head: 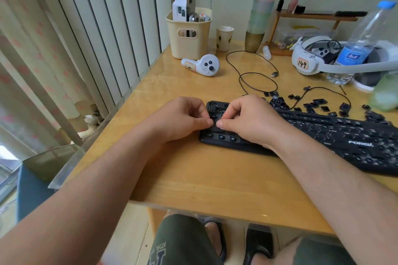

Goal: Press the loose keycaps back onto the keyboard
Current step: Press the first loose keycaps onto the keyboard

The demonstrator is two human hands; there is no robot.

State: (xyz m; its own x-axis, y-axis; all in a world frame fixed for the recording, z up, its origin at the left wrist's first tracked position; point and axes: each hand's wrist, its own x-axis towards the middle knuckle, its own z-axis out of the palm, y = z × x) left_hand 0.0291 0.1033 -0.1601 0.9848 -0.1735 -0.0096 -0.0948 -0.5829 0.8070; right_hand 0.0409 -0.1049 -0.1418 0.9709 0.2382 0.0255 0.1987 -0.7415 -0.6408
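Bench (193,178), near edge: both forearms reach in toward the keyboard (323,135). Left hand (183,118) and right hand (247,120) sit over the keyboard's left end, fingers curled, thumb tips meeting. Each appears to pinch at one spot there; whether a keycap lies between them cannot be told. Many sockets on the keyboard stand bare. Loose keycaps (312,104) lie scattered just behind the keyboard. A cable (256,75) loops farther behind. A bottle (357,43) stands beyond the keycaps.
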